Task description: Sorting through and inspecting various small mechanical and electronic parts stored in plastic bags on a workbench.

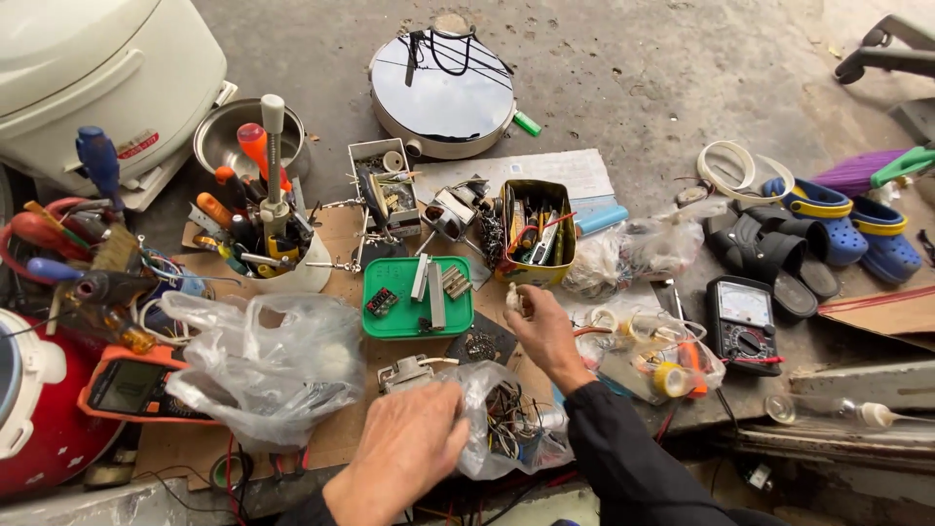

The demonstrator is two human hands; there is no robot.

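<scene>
My left hand (404, 450) grips the mouth of a clear plastic bag (511, 424) full of wires and small parts, low in the middle of the view. My right hand (545, 331), in a dark sleeve, pinches a small pale part (512, 299) between its fingertips, just right of a green plastic tray (375, 326) that holds metal strips and small components. A small metal connector (404, 372) lies just above my left hand. A yellow tin (538, 273) packed with tools stands beyond my right hand.
A crumpled clear bag (268, 360) lies left. A white cup of screwdrivers (292, 278), an orange meter (131, 390), a black analog meter (745, 321), tape rolls (670, 378), blue clogs (847, 229), black sandals (769, 255) and a round metal pan (443, 93) surround the cardboard (336, 433).
</scene>
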